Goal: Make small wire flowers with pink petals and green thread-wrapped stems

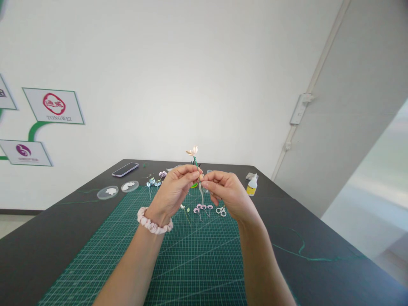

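Both hands are raised over the green cutting mat, close together in the middle of the view. Between finger and thumb, my left hand pinches the green stem of a pale peach artificial flower, which stands upright above the fingers. My right hand is closed in a pinch at a small peach petal or bud beside that stem, just right of the left fingertips. Pale stem ends hang below the fingers. A light pink scrunchie circles my left wrist.
Pink wire-stemmed flowers and white scissors lie on the mat beyond my hands. A glue bottle stands at right. Leftward are blue flowers, dishes with white pieces and a phone. Green thread trails across the black table.
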The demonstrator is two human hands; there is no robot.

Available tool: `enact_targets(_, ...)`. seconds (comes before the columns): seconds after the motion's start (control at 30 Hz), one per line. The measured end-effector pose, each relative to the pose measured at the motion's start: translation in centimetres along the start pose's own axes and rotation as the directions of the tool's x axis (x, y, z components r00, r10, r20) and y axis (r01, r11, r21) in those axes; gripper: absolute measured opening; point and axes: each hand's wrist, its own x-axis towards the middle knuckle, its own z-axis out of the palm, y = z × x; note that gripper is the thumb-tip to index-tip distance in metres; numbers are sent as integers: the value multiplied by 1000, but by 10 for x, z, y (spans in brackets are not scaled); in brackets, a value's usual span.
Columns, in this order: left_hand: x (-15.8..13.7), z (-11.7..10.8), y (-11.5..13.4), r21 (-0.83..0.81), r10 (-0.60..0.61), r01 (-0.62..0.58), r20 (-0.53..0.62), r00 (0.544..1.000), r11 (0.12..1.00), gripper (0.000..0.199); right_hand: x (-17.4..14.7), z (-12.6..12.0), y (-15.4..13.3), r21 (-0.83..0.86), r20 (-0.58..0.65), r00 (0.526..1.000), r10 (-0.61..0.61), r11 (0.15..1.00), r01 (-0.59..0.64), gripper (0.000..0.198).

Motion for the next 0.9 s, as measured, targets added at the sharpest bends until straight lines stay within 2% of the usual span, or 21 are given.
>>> enact_targets(0.57,0,0,0,-18,16,-16,31,999,1000,5,-2,1,-1,10,-24,999,-34,999,35,14)
enact_targets(0.9,-1,2,2,-30,11,-10,24,1000,1000,9,0,3,-1,27,-17,1000,-11,1000,12,18)
